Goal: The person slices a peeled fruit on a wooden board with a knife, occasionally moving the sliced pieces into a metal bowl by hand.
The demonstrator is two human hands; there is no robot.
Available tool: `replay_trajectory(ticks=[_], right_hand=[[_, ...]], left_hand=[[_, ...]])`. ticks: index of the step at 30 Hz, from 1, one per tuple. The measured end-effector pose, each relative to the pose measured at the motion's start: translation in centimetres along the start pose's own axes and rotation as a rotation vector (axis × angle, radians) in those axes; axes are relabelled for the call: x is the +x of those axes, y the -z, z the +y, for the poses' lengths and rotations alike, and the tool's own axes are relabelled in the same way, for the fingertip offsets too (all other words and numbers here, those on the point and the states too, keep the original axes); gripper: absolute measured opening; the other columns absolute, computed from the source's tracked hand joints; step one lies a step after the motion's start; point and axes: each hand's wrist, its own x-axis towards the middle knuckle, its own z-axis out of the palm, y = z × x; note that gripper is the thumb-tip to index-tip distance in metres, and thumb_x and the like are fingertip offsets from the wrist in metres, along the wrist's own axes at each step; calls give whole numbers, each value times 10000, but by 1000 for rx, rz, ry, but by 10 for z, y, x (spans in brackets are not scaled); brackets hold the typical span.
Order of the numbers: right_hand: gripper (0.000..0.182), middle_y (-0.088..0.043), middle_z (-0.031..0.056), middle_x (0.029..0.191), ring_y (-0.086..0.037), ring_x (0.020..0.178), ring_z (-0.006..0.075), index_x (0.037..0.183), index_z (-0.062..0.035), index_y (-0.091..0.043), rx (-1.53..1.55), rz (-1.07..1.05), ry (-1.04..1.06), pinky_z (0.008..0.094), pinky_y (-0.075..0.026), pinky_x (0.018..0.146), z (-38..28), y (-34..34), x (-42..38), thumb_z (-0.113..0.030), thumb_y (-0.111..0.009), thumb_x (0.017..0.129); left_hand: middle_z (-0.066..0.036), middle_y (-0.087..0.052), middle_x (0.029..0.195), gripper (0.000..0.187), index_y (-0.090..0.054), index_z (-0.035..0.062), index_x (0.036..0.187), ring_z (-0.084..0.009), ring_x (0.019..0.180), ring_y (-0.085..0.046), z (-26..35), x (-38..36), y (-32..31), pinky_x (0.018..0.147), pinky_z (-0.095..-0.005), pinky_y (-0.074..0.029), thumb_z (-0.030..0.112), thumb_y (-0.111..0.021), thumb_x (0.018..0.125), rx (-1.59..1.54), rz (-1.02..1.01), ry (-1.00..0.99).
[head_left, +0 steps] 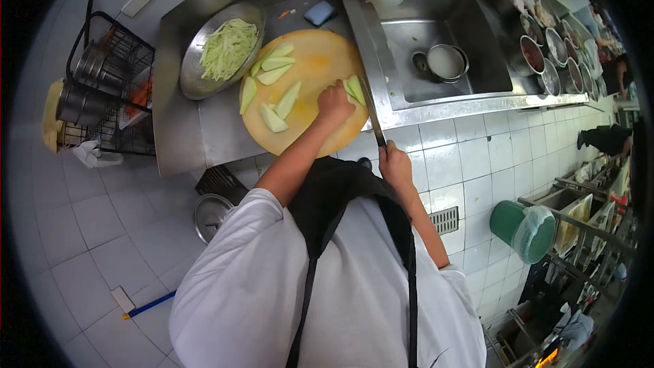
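A round yellow cutting board lies on the steel counter. At its right side my left hand has its fingers bent and closed on a pale green vegetable piece. My right hand is wrapped round the handle of a kitchen knife, whose blade stands along the right side of that piece. Several pale green wedges lie on the left half of the board. Beside the board, a steel colander holds thin green strips.
To the right is a sink with a round metal pot in it. Several metal bowls crowd the far counter. A black wire rack stands at left. A green bin and a floor drain are at right.
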Motion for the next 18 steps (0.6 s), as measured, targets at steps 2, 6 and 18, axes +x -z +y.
replay_trajectory(ticks=[2, 6, 18], right_hand=[[206, -657, 266, 714, -653, 673, 479, 916, -3, -552, 18, 8, 16, 576, -511, 614, 6, -3, -2, -196, -597, 974], [202, -658, 260, 716, -651, 671, 475, 922, -5, -551, 39, -13, 8, 572, -506, 607, 9, -3, -3, -193, -603, 974], [204, -661, 253, 699, -660, 662, 465, 923, -24, -549, 3, -99, 88, 572, -524, 622, 4, -12, 4, -213, -616, 961]], left_hand=[[-246, -706, 1040, 617, -546, -4, 1294, -391, 993, -699, -12, 2, 0, 861, -470, -561, 251, -738, 766, -7, -5, 24], [-266, -706, 1038, 516, -553, -23, 1266, -406, 974, -702, -21, -3, 27, 857, -481, -556, 218, -664, 823, -95, 16, 138], [-77, -749, 933, 288, -626, 12, 1190, -169, 844, -714, -95, -5, 22, 672, -315, -551, 199, -571, 978, -1208, -181, 171]])
